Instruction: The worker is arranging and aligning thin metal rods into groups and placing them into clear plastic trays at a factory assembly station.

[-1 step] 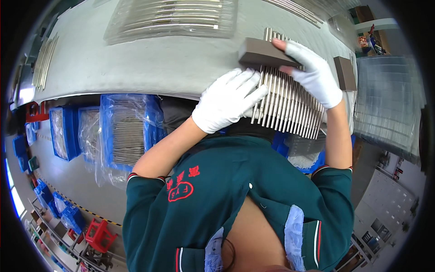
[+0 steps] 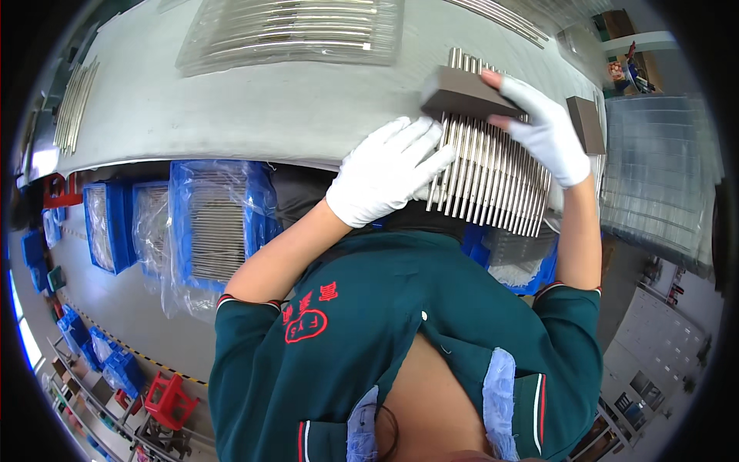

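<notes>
A row of slim silver metal rods [image 2: 493,181] lies side by side at the table's near edge, their near ends jutting past it. My right hand [image 2: 553,137], in a white glove with bare thumb and fingertip showing, grips a grey-brown rectangular block [image 2: 462,94] by its right end. The block lies across the far part of the rods and hides some of them. My left hand [image 2: 391,171], also gloved in white, lies flat at the row's left side. Its fingers are stretched out, and the thumb side touches the leftmost rods.
A second grey-brown block [image 2: 586,125] stands at the table's right edge. Clear plastic packs of rods [image 2: 292,35] lie at the back, and loose rods [image 2: 75,108] at the far left. Blue crates [image 2: 219,223] with plastic-wrapped rods stand below on the left. A red stool [image 2: 169,400] is on the floor.
My right hand and the block have shifted a little to the right across the rods. My left hand and the rods stay in place.
</notes>
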Demonstrator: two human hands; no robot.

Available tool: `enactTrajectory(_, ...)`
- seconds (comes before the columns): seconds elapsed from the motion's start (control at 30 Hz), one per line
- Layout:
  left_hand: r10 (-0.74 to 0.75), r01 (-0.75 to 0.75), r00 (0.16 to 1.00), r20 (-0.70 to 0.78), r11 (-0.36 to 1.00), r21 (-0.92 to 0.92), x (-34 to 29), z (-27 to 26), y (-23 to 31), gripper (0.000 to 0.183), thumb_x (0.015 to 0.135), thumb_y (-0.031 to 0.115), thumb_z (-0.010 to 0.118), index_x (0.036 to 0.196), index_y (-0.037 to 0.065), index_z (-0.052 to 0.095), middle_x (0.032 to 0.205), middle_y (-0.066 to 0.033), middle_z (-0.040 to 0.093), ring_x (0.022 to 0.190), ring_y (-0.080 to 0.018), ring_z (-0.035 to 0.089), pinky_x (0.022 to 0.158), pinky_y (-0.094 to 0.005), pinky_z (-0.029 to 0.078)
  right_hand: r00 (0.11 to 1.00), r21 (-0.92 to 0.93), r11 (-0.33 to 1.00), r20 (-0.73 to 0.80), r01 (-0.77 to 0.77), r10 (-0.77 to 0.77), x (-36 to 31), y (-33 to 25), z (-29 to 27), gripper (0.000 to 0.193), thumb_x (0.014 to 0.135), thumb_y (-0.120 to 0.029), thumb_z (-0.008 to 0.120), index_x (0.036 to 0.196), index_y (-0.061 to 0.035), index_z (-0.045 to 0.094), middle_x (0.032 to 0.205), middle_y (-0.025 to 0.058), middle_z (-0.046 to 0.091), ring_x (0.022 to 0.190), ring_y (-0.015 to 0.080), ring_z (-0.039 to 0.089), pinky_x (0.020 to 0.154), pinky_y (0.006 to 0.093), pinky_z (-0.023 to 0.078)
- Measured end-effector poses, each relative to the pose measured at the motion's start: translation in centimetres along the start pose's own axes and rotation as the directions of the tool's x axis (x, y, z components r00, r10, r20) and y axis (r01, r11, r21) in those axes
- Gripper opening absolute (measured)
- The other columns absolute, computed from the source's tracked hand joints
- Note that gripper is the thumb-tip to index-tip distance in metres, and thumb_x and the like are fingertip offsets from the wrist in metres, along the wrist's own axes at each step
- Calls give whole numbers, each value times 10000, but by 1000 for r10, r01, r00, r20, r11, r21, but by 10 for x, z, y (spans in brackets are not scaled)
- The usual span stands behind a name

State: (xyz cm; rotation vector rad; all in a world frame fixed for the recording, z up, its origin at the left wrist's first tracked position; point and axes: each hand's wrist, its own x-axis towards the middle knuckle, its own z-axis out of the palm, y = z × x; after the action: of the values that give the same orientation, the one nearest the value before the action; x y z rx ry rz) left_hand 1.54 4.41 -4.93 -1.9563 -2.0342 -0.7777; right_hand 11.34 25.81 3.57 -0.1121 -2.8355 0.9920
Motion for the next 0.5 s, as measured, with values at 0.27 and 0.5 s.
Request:
enactTrajectory(0.27,2,-2,1000,-3,999,-36,1,2,2,515,685,278,627,1171,121,556,1115,-105,582,1074,-261,555,947,-394,433,990,-169,976,-28,134,-141,15,-17,15,510,779,-57,651,1261,-192,554,1202,92,597,1071,251,583,926,311,456)
enactTrajectory(0.5,15,-15,1000,-3,1000,13,-2,1,3,497,704,252,594,1178,109,549,1124,-115,577,1063,-276,560,946,-400,436,996,-44,999,-92,-23,19,-16,11,-1,541,766,-21,659,1276,-152,536,1226,59,592,1115,215,572,956,295,446)
